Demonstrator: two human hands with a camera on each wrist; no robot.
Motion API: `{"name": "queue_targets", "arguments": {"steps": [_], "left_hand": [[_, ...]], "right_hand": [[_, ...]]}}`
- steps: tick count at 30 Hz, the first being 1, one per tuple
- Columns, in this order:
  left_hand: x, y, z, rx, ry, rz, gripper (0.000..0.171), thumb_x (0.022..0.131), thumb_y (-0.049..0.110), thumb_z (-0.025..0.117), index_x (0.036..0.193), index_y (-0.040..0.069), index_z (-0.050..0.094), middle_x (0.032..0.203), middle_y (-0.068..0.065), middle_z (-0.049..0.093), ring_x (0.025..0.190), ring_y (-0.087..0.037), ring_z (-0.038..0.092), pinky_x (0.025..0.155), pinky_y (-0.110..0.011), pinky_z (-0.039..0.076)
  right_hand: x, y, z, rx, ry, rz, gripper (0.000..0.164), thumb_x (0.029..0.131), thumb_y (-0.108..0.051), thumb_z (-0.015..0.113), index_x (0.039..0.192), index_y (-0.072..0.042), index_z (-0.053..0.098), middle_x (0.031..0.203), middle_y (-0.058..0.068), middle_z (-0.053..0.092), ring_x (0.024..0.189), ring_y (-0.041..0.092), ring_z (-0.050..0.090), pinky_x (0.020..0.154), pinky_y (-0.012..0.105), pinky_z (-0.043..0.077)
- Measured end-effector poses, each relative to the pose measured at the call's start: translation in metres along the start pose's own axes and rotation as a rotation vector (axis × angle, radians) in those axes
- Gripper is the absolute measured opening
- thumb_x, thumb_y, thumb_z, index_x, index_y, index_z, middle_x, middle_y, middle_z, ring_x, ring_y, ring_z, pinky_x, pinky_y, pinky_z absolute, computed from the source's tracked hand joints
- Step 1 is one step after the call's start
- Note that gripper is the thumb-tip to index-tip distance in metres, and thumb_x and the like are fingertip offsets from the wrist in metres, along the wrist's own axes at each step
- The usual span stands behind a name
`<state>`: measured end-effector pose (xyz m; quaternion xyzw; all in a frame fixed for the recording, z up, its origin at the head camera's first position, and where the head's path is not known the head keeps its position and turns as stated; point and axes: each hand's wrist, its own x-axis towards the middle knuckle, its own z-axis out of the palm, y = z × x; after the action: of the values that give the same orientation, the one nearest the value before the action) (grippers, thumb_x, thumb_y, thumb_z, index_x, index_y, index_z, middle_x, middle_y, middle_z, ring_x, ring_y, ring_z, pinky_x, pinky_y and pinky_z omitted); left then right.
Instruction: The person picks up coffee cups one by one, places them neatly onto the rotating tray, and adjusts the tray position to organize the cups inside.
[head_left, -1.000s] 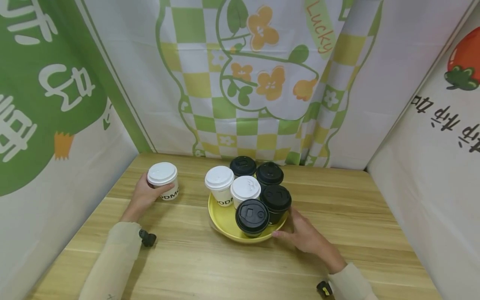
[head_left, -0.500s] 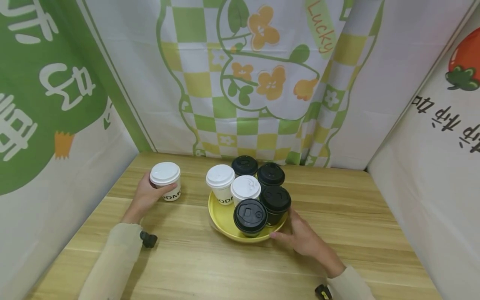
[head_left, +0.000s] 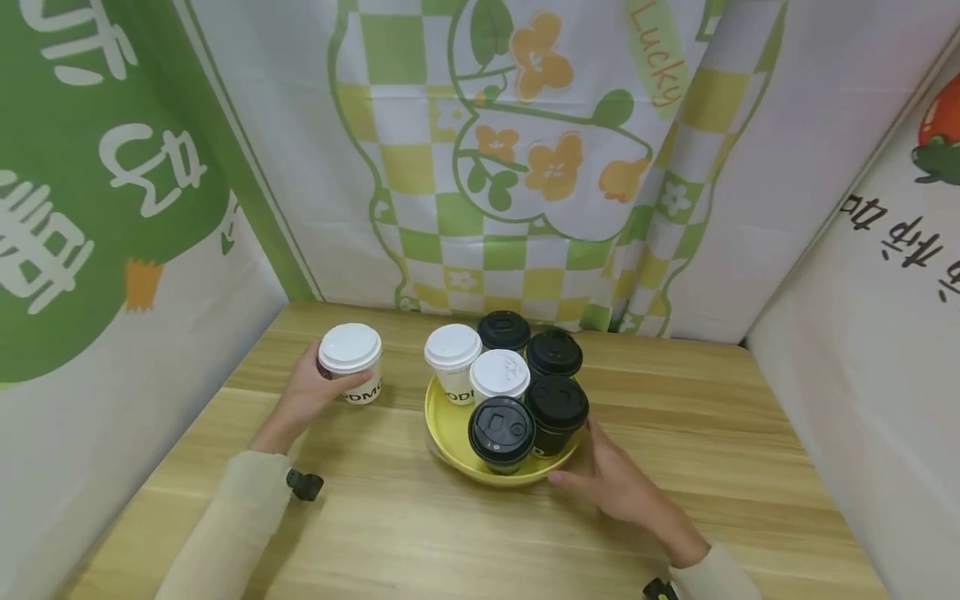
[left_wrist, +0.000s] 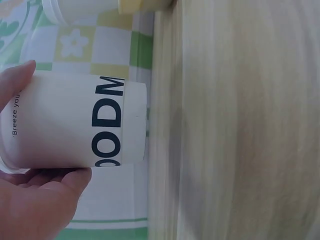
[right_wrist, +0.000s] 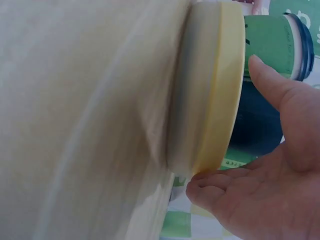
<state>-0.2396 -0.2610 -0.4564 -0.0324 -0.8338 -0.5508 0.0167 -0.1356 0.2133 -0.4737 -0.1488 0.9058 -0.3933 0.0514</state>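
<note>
My left hand (head_left: 307,390) grips a white paper cup (head_left: 352,367) with a white lid, left of the yellow round tray (head_left: 450,446). In the left wrist view the cup (left_wrist: 65,120) shows black lettering, and its base is close over the wooden table. My right hand (head_left: 618,479) holds the tray's right edge. In the right wrist view its fingertips (right_wrist: 202,187) are at the tray's rim and the thumb lies in front of a green part of a cup. Standing in the tray are two white-lidded cups (head_left: 499,373) and several black-lidded cups (head_left: 502,429).
The wooden table (head_left: 420,542) ends at a back curtain (head_left: 420,225) with a green and yellow check. Printed cloth walls flank it, a green and white one (head_left: 172,350) on the left and a white one (head_left: 862,333) on the right.
My left hand has carried the white cup rightward, closer to the tray. The front black-lidded cup has shifted slightly left within the tray. The head view has turned a little left.
</note>
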Motion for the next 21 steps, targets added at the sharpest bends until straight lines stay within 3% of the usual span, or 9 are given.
{"name": "queue_targets", "arguments": {"steps": [5,13,21], "left_hand": [[-0.008,0.006,0.006,-0.036,-0.023,0.018,0.101,0.089,0.025,0.088,0.165,0.004,0.025,0.159,-0.025,0.045,0.149,-0.042,0.043,0.128,-0.061,0.032],[-0.018,0.021,0.014,-0.078,-0.048,0.047,0.097,0.088,0.021,0.088,0.163,0.002,0.028,0.158,-0.024,0.046,0.148,-0.039,0.044,0.128,-0.058,0.033],[-0.027,0.04,0.037,-0.088,-0.086,0.114,0.092,0.085,0.016,0.09,0.158,0.002,0.036,0.153,-0.021,0.051,0.144,-0.035,0.049,0.125,-0.046,0.04]], "right_hand": [[0.004,0.003,-0.012,-0.051,0.001,-0.082,0.116,0.091,-0.049,0.081,0.171,-0.007,0.007,0.173,0.028,0.019,0.159,0.049,0.023,0.128,0.066,0.022],[0.017,0.015,-0.026,-0.074,-0.058,-0.01,0.126,0.089,-0.053,0.081,0.165,0.01,0.004,0.17,0.037,0.013,0.158,0.053,0.02,0.128,0.066,0.019],[0.027,0.022,-0.028,-0.071,-0.077,-0.006,0.127,0.088,-0.051,0.084,0.165,0.01,0.005,0.17,0.036,0.019,0.155,0.052,0.03,0.127,0.066,0.023]]}}
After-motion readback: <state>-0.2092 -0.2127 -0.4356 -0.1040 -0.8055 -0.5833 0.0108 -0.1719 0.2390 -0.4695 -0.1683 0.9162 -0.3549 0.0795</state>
